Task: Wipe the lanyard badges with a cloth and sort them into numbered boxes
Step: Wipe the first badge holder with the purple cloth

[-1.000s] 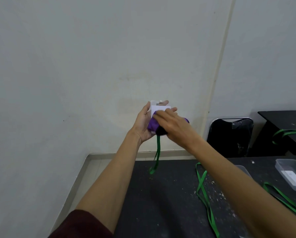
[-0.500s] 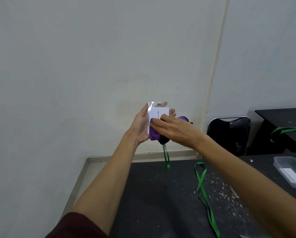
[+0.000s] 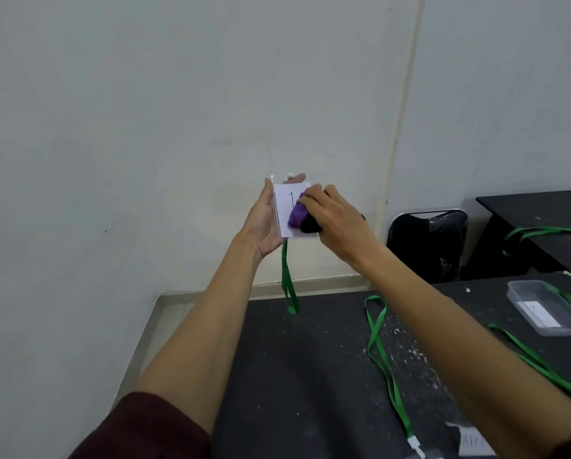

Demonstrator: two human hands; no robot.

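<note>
A handwritten "1" shows on the badge, held up before the wall. My left hand grasps it upright, thumb along its nine o'clock edge. My right hand clutches the purple cloth, pressed at four o'clock. Its green strap dangles at six.

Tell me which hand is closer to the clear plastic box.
Right. The right hand presses the cloth on the badge, up and left of the box; the left hand holds the badge farther left.
</note>
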